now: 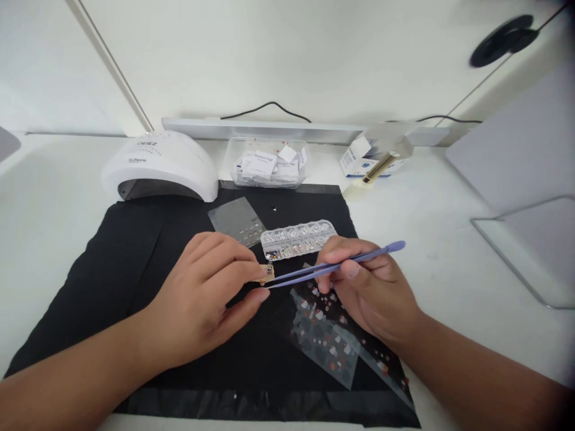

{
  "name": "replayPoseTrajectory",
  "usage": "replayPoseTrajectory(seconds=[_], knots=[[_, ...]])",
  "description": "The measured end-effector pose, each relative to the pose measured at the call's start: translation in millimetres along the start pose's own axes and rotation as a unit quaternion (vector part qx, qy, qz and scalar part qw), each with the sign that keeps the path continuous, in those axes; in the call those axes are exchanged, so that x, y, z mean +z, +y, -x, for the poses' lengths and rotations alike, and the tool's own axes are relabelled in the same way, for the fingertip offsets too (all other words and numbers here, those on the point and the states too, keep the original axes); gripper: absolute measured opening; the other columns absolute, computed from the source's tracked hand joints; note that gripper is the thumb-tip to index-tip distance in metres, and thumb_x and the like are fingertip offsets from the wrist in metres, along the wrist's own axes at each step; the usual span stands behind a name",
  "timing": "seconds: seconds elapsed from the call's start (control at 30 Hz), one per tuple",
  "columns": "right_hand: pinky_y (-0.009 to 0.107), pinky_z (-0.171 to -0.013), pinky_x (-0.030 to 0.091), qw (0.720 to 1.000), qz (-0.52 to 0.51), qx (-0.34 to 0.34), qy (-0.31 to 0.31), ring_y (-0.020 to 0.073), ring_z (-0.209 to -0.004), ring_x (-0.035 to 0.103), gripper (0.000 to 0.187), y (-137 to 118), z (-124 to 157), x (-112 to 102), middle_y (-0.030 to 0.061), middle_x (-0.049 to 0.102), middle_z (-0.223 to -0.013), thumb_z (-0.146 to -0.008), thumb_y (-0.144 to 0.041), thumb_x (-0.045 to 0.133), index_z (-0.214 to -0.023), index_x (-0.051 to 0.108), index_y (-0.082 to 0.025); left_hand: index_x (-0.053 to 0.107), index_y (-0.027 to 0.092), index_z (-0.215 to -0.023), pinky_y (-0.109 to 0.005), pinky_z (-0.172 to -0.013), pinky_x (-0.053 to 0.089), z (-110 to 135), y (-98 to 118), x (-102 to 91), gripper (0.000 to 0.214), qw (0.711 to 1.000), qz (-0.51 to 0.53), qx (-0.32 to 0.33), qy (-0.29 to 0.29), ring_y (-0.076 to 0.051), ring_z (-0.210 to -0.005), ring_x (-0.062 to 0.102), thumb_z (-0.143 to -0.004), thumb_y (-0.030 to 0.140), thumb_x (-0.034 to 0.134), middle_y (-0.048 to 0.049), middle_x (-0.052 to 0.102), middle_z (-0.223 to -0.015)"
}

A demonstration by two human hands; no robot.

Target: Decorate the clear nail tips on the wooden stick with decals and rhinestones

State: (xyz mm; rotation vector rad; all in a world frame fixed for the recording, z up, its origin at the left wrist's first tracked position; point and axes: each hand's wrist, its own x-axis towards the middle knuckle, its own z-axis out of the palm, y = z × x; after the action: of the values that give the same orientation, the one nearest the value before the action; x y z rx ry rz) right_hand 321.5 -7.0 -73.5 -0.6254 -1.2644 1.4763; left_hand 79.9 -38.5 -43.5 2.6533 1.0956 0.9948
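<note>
My left hand [211,287] pinches a small beige piece [268,273] between thumb and fingers. It looks like a false nail with shiny stones on it; part of it is hidden by the fingers. A pair of purple tweezers [368,254] lies in the grip of my right hand [363,281]. The tweezer tips are slightly apart and reach to the beige piece, close to my left thumb; whether they hold anything is too small to tell. Just behind the hands sits a clear compartment case of rhinestones [296,240], with coloured stones in its near left compartment.
Sticker sheets [326,335] lie below my right hand, and another clear sheet [238,220] is behind my left. A white nail lamp [162,158], a plastic box of packets [265,164], an opened carton [359,157] and a gold tube [380,167] stand behind the black mat [130,251].
</note>
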Motion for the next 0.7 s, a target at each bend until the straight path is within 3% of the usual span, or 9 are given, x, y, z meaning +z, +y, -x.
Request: replayPoseTrajectory(seconds=[0.7], knots=[[0.022, -0.051, 0.047, 1.0, -0.011, 0.016, -0.006, 0.0083, -0.055, 0.06, 0.009, 1.6, 2.1, 0.8, -0.0023, 0.062, -0.075, -0.086, -0.034, 0.073, -0.09, 0.077, -0.028, 0.061, 0.017, -0.089, -0.037, -0.078, 0.046, -4.6, 2.6, -2.9, 0.011, 1.0, 0.003, 0.014, 0.011, -0.016, -0.081, 0.062, -0.086, 0.009, 0.068, -0.0018, 0.069, -0.086]])
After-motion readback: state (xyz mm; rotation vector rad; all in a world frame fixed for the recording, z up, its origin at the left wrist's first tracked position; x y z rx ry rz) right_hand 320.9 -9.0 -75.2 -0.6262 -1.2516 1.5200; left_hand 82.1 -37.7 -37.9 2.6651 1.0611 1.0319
